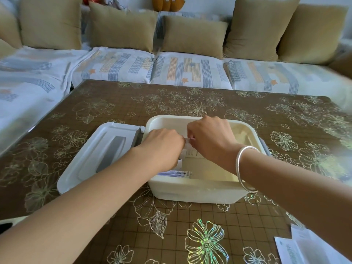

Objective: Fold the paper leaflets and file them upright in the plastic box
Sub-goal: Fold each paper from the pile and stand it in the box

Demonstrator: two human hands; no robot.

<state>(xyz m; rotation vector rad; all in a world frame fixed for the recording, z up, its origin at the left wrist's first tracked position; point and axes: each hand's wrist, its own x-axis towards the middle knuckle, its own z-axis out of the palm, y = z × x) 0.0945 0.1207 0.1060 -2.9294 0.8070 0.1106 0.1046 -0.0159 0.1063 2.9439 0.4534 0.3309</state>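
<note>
A cream plastic box [192, 189] stands open in the middle of the table. Both hands reach down into it. My left hand [162, 147] and my right hand [211, 138] meet over a folded white leaflet [190, 151], each pinching its top edge, and the leaflet stands roughly upright inside. Several folded leaflets [177, 173] lie packed against the box's near left wall. Most of the held leaflet is hidden by my hands. Loose unfolded leaflets [297, 246] lie at the table's near right corner.
The box's white lid [89, 159] lies flat just left of the box, touching it. The table has a brown floral cover [171, 225]. A sofa with tan cushions [192, 35] runs along the far and left sides. A silver bangle [243, 168] sits on my right wrist.
</note>
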